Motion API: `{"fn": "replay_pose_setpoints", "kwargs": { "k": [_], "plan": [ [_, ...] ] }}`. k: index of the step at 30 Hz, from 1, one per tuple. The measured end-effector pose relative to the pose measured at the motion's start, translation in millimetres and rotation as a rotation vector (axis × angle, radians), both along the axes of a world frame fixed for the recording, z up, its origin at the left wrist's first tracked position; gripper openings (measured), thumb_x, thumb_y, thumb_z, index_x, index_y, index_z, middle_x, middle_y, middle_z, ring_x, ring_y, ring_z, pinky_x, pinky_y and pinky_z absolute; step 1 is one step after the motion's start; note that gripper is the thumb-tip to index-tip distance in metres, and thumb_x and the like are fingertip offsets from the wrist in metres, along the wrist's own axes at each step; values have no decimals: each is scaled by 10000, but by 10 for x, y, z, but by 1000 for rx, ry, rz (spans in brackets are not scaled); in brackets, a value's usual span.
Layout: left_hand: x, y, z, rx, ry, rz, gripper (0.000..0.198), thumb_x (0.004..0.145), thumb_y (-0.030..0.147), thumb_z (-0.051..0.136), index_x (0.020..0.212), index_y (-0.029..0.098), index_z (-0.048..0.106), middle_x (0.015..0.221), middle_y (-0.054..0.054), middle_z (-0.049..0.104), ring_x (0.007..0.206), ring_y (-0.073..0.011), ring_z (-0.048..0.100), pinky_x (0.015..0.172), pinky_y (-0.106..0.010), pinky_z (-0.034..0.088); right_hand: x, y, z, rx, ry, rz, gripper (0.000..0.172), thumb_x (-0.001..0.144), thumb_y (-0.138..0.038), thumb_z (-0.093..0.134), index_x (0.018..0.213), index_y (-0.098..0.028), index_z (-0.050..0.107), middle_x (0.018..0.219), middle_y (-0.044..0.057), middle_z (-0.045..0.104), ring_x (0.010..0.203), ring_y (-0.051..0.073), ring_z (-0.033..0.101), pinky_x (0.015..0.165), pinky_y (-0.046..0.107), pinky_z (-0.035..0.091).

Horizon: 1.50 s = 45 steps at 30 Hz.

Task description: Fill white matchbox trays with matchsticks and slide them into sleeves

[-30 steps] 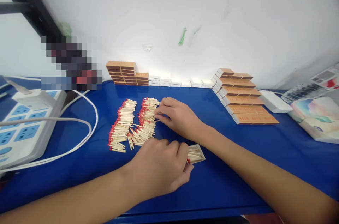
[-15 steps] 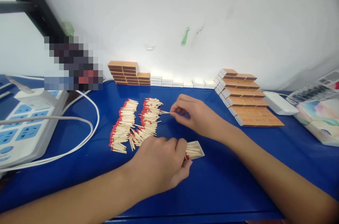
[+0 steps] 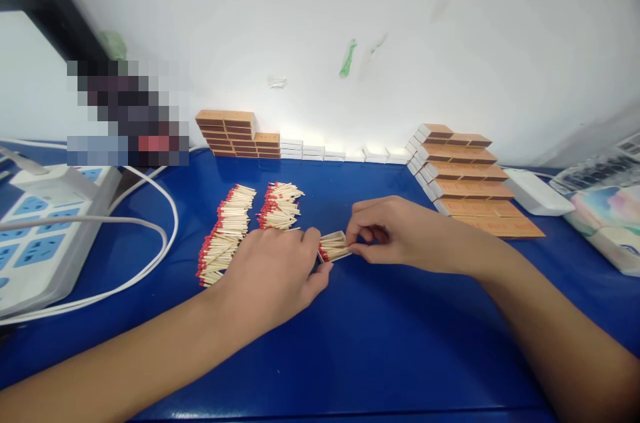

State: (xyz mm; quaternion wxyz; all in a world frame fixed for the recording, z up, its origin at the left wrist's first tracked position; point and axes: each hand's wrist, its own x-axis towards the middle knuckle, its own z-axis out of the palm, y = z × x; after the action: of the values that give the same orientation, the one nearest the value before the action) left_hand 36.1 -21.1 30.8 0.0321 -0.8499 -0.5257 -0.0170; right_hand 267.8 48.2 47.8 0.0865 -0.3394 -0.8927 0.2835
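My left hand (image 3: 273,273) is closed round a small open matchbox tray (image 3: 334,246) partly filled with red-tipped matches, held just above the blue table (image 3: 380,343). My right hand (image 3: 395,233) pinches at the tray's right end, fingers curled together; whether a match is in them is hidden. Just left of my hands lie two loose heaps of red-tipped matches (image 3: 233,226), one partly hidden behind my left hand.
Orange matchboxes are stacked at the back left (image 3: 233,133) and in a stepped pile at the right (image 3: 465,176). White inner trays (image 3: 340,153) line the wall. A white power strip (image 3: 45,230) with cables sits at the left. A white box (image 3: 537,191) and printed packets (image 3: 607,216) lie far right.
My right hand left the match heap and came to the tray's end. My left hand carried the tray up and left, closer to the heaps.
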Motion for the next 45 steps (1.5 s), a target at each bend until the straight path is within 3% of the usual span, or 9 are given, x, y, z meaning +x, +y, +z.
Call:
{"fn": "replay_pose_setpoints", "kwargs": {
  "k": [6, 11, 16, 22, 28, 37, 42, 45],
  "plan": [
    [18, -31, -3, -7, -5, -32, 244, 1003, 416, 571, 936, 205, 674, 736, -47, 750, 665, -308, 755, 545, -356, 471, -13, -6, 12, -44, 43, -54, 62, 912, -258, 719, 913, -244, 779, 756, -23, 663, 645, 127, 565, 571, 265, 435],
    [60, -176, -71, 11, -48, -258, 229, 988, 413, 602, 948, 199, 674, 697, -15, 727, 589, -273, 728, 497, -351, 457, -165, 49, -167, 62, 263, -234, 179, 976, -362, 695, 925, -205, 765, 717, -15, 617, 632, 127, 509, 586, 275, 418],
    [77, -289, -199, 68, -106, -449, 271, 988, 448, 603, 921, 190, 651, 676, 5, 685, 522, -243, 675, 424, -375, 443, -479, 76, -440, 174, 265, -131, 70, 945, -233, 736, 1002, -196, 753, 832, -6, 604, 716, 125, 544, 671, 268, 443],
    [69, -296, -275, 189, -156, -553, 285, 970, 454, 619, 847, 197, 615, 620, 18, 612, 463, -201, 590, 388, -358, 379, -639, 56, -505, 251, 228, -75, 116, 976, -204, 706, 1091, -211, 721, 852, -11, 564, 740, 134, 518, 682, 268, 407],
    [63, -290, -275, 230, -170, -551, 278, 951, 448, 634, 821, 204, 607, 597, 27, 593, 444, -194, 570, 384, -357, 354, -634, 56, -504, 225, 209, -75, 26, 985, -195, 688, 976, -192, 712, 850, -5, 564, 726, 130, 509, 672, 268, 391],
    [45, -249, -238, 188, -155, -473, 261, 969, 432, 616, 863, 194, 636, 642, 13, 649, 501, -221, 645, 417, -366, 382, -579, 64, -474, 216, 139, -54, 114, 1046, -223, 602, 948, -179, 639, 909, 20, 590, 724, 136, 501, 664, 274, 383],
    [-8, -105, -63, 97, -72, -321, 237, 988, 408, 600, 885, 203, 658, 694, -1, 708, 599, -254, 717, 488, -351, 399, -301, 135, -328, 321, 128, -132, 104, 1039, -239, 588, 978, -190, 656, 900, 29, 596, 739, 154, 515, 662, 288, 379],
    [-53, 1, -13, 72, -31, -189, 235, 994, 421, 603, 943, 206, 686, 716, -13, 729, 643, -274, 737, 526, -350, 404, -65, 163, -169, 293, 90, -215, 155, 1033, -306, 598, 953, -206, 685, 828, 14, 595, 692, 152, 511, 634, 295, 367]
  ]
}}
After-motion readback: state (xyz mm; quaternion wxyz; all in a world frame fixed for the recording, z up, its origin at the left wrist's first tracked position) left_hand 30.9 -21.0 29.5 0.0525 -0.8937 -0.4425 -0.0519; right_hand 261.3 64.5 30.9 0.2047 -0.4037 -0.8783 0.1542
